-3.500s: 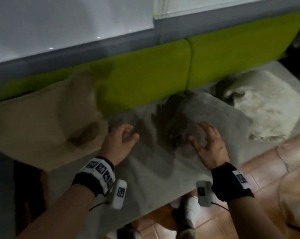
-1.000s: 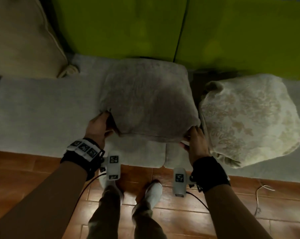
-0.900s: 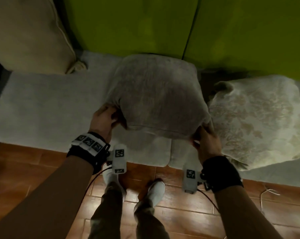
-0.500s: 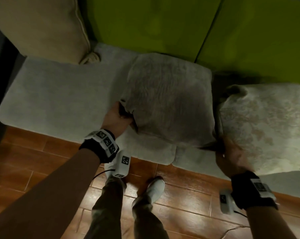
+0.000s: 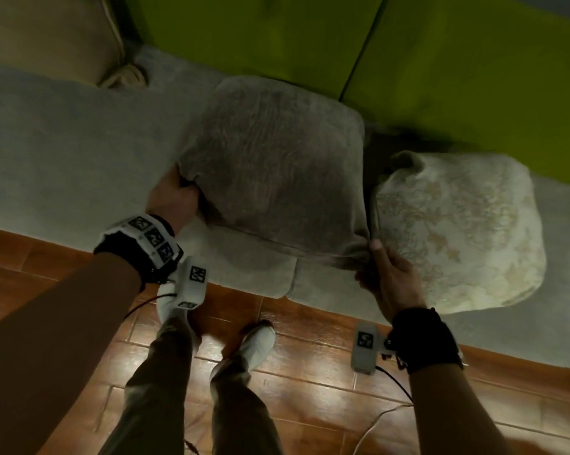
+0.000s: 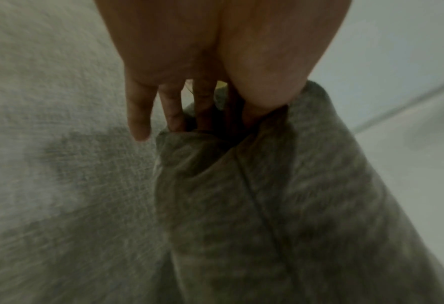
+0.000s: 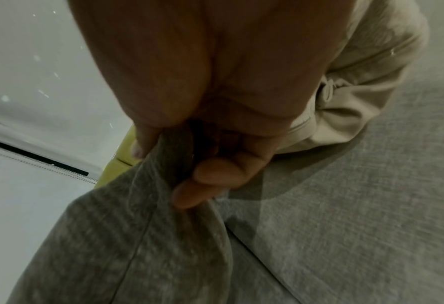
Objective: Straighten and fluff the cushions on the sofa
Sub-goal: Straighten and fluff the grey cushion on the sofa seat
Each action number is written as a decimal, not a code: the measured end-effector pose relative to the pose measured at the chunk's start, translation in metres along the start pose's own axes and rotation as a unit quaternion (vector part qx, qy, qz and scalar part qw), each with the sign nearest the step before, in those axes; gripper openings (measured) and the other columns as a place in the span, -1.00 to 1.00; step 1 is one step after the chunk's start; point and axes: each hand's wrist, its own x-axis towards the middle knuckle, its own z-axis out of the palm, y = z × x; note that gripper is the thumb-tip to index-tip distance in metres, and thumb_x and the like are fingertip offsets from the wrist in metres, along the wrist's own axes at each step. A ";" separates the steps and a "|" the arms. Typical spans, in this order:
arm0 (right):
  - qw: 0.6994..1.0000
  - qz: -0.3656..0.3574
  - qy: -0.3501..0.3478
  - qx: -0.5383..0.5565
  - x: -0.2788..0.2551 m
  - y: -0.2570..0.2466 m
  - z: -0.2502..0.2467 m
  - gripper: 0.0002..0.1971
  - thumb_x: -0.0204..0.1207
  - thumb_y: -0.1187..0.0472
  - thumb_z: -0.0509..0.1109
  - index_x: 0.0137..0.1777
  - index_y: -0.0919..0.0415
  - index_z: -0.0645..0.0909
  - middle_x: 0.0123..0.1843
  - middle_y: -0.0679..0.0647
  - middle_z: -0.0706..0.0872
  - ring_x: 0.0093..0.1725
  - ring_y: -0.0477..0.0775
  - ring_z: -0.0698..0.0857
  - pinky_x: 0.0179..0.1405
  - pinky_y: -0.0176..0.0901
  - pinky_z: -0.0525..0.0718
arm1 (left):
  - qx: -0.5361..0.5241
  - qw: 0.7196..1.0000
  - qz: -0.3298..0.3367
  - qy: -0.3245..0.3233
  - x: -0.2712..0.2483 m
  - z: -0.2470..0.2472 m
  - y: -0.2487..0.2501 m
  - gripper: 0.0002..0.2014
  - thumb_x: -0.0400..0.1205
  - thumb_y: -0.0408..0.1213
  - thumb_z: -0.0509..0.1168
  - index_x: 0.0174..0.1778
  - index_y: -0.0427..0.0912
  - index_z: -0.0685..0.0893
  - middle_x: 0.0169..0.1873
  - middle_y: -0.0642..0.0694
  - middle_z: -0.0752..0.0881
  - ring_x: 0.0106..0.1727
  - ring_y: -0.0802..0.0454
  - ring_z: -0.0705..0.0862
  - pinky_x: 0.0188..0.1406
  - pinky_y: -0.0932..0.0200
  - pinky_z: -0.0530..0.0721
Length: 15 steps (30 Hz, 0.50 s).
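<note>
A grey plush cushion [image 5: 277, 172] lies on the pale grey sofa seat [image 5: 63, 136], its far edge against the green backrest [image 5: 244, 37]. My left hand [image 5: 175, 195] grips its near left corner [image 6: 215, 156], thumb on top and fingers underneath. My right hand [image 5: 385, 274] pinches the near right corner [image 7: 163, 164] between thumb and fingers. A cream floral cushion [image 5: 457, 231] lies flat just right of the grey one, touching my right hand. A beige cushion [image 5: 47, 37] leans at the far left.
Brown tiled floor [image 5: 293, 372] runs along the sofa's front edge, with my two feet [image 5: 257, 339] standing on it. A thin cable [image 5: 375, 421] trails on the floor at the right. A seam [image 5: 290, 284] splits the seat below the grey cushion.
My hands went from patting the grey cushion to gripping its two near corners. In the last second my right hand slid off the corner, then pinched it again.
</note>
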 end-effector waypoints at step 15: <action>0.918 -0.127 0.016 -0.375 -0.015 0.008 -0.007 -0.84 0.57 0.14 0.56 -0.02 -0.09 0.63 -0.19 -0.13 0.71 -0.18 -0.04 0.69 -0.23 -0.22 0.57 | -0.183 0.968 -0.157 0.071 -0.042 -0.036 -0.052 -0.82 0.62 -0.47 0.35 0.12 -0.23 0.68 0.06 -0.33 0.78 0.06 -0.23 0.80 0.08 -0.14 0.79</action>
